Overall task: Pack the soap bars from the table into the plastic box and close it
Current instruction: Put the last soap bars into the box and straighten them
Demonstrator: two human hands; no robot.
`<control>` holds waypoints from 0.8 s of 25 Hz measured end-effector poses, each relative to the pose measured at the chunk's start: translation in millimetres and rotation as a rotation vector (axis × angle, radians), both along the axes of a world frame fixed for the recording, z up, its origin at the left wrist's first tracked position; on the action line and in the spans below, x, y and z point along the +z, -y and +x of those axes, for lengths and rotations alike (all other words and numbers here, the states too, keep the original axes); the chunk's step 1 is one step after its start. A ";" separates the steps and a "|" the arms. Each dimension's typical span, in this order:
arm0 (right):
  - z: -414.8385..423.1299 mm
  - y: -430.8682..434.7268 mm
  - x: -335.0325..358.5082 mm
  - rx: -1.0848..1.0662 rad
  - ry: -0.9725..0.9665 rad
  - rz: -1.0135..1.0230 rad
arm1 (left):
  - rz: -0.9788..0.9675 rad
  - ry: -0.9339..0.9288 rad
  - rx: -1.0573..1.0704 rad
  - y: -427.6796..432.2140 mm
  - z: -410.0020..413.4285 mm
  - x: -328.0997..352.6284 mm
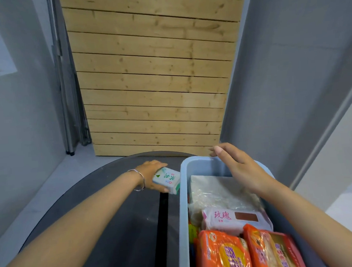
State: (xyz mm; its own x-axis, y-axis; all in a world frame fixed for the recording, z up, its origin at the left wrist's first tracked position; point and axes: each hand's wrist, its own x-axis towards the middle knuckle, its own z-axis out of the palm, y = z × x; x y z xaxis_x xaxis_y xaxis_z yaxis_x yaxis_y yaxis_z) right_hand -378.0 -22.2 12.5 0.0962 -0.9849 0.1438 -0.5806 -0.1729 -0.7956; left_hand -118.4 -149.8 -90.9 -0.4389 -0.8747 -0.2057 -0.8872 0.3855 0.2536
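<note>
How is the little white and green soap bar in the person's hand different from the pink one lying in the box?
The white and green soap bar is gripped by the left hand just outside the blue plastic box, above the dark table; the pink soap bar lies inside the box, untouched. One wrapper has green characters, the other red ones plus a brown patch. Both are wrapped, rectangular bars with printed characters.

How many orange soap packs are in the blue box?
2. One orange pack lies at the near end of the blue box, on the left; the other orange pack lies beside it on the right. More may hide underneath or below the picture's edge.
</note>
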 end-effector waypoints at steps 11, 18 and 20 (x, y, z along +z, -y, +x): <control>-6.4 -3.2 14.2 -0.089 0.249 -0.050 | -0.349 -0.826 0.238 -81.4 -22.0 115.7; -47.1 -42.8 21.3 -0.378 0.397 -0.253 | -0.351 -0.365 -0.085 -136.3 -107.3 141.3; -58.0 -59.1 4.1 -0.420 0.336 -0.159 | -0.332 -0.309 -0.088 -137.9 -115.6 126.9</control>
